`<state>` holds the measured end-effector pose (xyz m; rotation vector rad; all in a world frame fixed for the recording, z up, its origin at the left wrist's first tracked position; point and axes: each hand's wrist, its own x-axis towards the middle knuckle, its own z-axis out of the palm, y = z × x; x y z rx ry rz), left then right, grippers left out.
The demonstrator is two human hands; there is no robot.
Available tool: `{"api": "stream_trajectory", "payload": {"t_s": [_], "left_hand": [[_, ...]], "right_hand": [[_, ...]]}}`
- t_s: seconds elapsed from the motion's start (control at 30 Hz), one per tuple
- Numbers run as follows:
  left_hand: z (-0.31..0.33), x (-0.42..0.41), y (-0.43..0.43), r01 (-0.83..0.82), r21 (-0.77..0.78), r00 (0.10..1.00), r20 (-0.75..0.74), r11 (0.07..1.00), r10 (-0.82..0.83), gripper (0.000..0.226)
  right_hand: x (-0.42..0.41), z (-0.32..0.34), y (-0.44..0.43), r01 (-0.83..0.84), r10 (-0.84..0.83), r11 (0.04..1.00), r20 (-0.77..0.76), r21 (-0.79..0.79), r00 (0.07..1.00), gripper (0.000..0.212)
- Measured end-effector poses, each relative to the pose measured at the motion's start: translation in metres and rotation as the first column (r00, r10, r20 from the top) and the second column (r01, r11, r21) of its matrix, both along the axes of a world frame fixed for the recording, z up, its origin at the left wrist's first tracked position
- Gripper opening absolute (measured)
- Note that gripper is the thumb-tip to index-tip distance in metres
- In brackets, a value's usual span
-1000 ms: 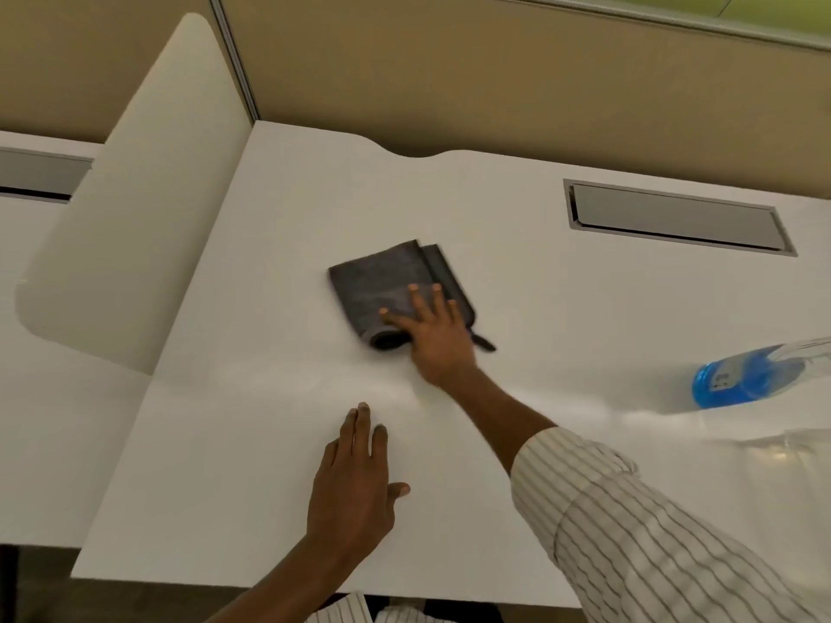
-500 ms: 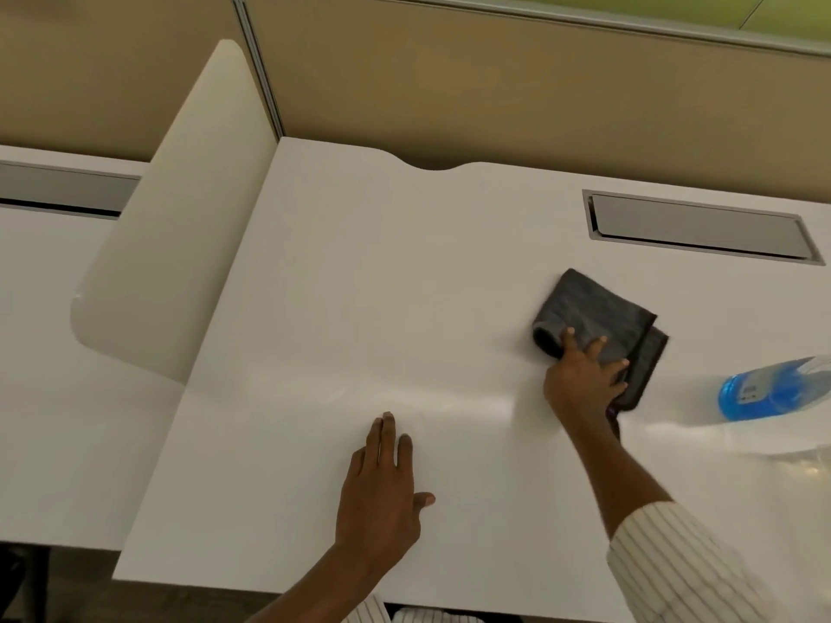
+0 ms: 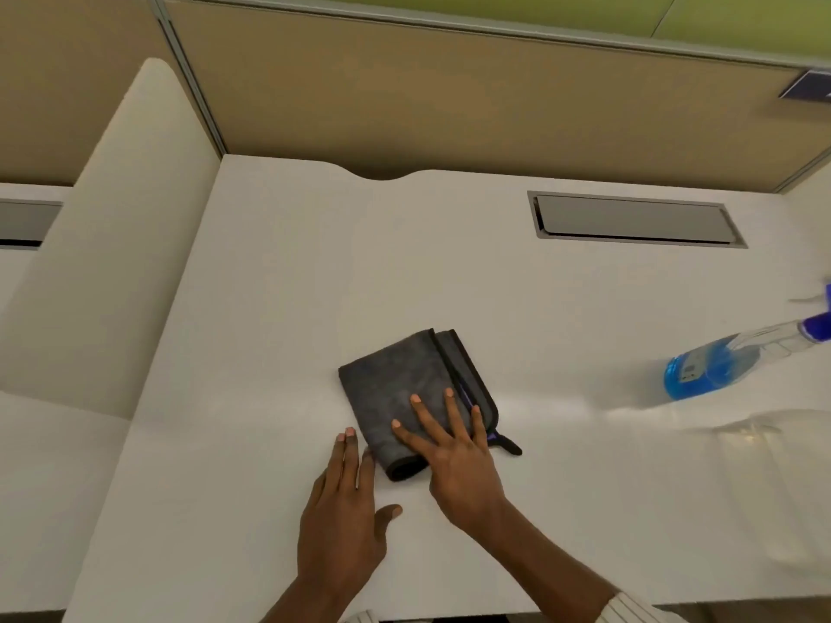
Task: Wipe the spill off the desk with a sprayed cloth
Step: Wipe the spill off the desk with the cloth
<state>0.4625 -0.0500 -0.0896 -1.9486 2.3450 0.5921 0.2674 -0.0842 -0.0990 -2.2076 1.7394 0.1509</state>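
1. Right hand (image 3: 463, 469) lies flat, fingers spread wide, pressing the folded grey cloth (image 3: 404, 388) onto the white desk (image 3: 279, 308); palm sits at the cloth's near right corner; no pinch, just downward pressure.
2. Left hand (image 3: 344, 510) lies flat and open on the desk just left of the right hand; fingers together, thumb out; its fingertips sit right beside the cloth's near rolled edge, contact cannot be told; it holds nothing.
3. Cloth lies ahead of both hands, folded in layers, dark trim and a small loop sticking out on the right side.
4. Spray bottle (image 3: 715, 366) with blue liquid lies tipped on the desk, well to the right of the right hand, untouched.
5. No spill is plainly visible; only glare on the surface; likely mid-wipe.
6. Risks: flat-palm pressure only on one corner, so the folds could slide apart or bunch on a stroke; a wide rightward sweep could knock the bottle and roll it off the edge; glare could hide leftover wet streaks, leaving patches missed.
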Motion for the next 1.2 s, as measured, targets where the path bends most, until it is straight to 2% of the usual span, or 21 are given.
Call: {"api": "stream_trajectory", "payload": {"t_s": [0.07,0.13,0.27,0.4,0.47,0.5,0.63,0.7,0.73,0.8,0.87,0.93,1.03,1.13,1.2], "left_hand": [[0.000,0.001,0.001,0.018,0.006,1.000,0.019,1.000,-0.018,0.091],[-0.001,0.002,0.001,0.021,0.024,0.999,0.032,0.999,-0.022,0.089],[0.001,0.003,0.003,0.041,0.003,0.998,0.041,0.999,-0.041,0.087],[0.004,0.003,0.003,0.031,-0.032,0.999,-0.006,0.999,-0.031,0.086],[0.003,0.003,0.003,0.030,-0.052,0.999,-0.032,0.998,-0.032,0.088],[0.002,0.003,0.003,0.028,-0.042,0.999,-0.032,0.999,-0.029,0.088],[-0.001,0.002,-0.002,0.019,0.033,0.999,-0.040,0.999,-0.018,0.094],[-0.003,0.004,-0.001,-0.005,0.085,0.998,-0.059,0.996,0.010,0.094],[-0.004,0.004,-0.001,-0.005,0.064,0.998,-0.066,0.998,0.009,0.094],[-0.003,0.004,0.000,0.030,0.010,0.999,-0.029,1.000,-0.030,0.094],[-0.003,0.006,0.001,0.049,0.010,0.998,-0.029,0.999,-0.049,0.090],[-0.007,0.007,0.001,0.056,-0.004,0.998,-0.020,0.998,-0.056,0.089],[-0.009,0.007,0.001,0.030,-0.003,0.998,-0.046,1.000,-0.030,0.091],[-0.016,0.006,0.002,0.030,0.038,0.999,-0.046,0.999,-0.029,0.092],[-0.019,0.008,0.003,0.028,0.051,0.998,-0.050,0.998,-0.026,0.090]], "right_hand": [[-0.025,0.001,0.023,0.060,-0.062,0.996,-0.030,-0.070,0.998,0.087],[-0.049,0.003,0.039,0.217,-0.226,0.970,-0.070,-0.109,0.972,0.095],[-0.072,0.005,0.051,0.517,-0.520,0.854,-0.150,-0.060,0.841,0.098],[-0.041,0.001,0.038,0.668,-0.670,0.742,-0.098,-0.058,0.736,0.096],[-0.021,-0.005,0.024,0.670,-0.673,0.739,-0.058,-0.068,0.737,0.098],[-0.012,-0.007,0.015,0.629,-0.632,0.774,-0.039,-0.075,0.774,0.098],[0.004,-0.016,-0.016,0.244,-0.243,0.962,0.025,-0.124,0.970,0.093],[-0.005,-0.019,-0.031,0.114,-0.112,0.984,0.024,-0.137,0.993,0.088],[-0.014,-0.020,-0.039,0.096,-0.094,0.985,0.019,-0.143,0.995,0.087],[-0.038,-0.017,-0.054,0.149,-0.150,0.976,0.005,-0.159,0.989,0.087],[-0.066,-0.013,-0.071,0.292,-0.298,0.945,-0.019,-0.145,0.954,0.089],[-0.095,-0.008,-0.086,0.447,-0.459,0.883,-0.063,-0.144,0.886,0.087],[-0.135,0.000,-0.109,0.634,-0.649,0.757,-0.070,-0.156,0.758,0.073],[-0.151,0.005,-0.139,0.732,-0.743,0.668,-0.080,-0.131,0.664,0.065],[-0.145,0.005,-0.161,0.727,-0.732,0.681,-0.081,-0.091,0.676,0.068]]}}
